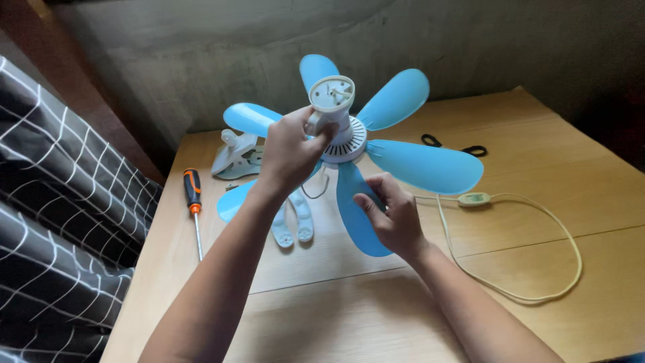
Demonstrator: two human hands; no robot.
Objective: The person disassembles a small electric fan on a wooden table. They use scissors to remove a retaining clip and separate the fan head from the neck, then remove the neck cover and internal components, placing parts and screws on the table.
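Left hand (290, 151) grips the fan (342, 138) hub — axis upright — while right hand (392, 214) pinches the near blade (359, 225) below it.

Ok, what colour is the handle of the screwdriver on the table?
Orange and black, seen in the head view: the screwdriver lies left of the fan.

Sky-blue fan blades (416, 165) around a white motor hub (336, 124)

A cream cord (531, 296) crosses the pale wood surface (571, 168); the screwdriver (194, 208) is orange and black, the cloth (60, 202) black with white grid lines.
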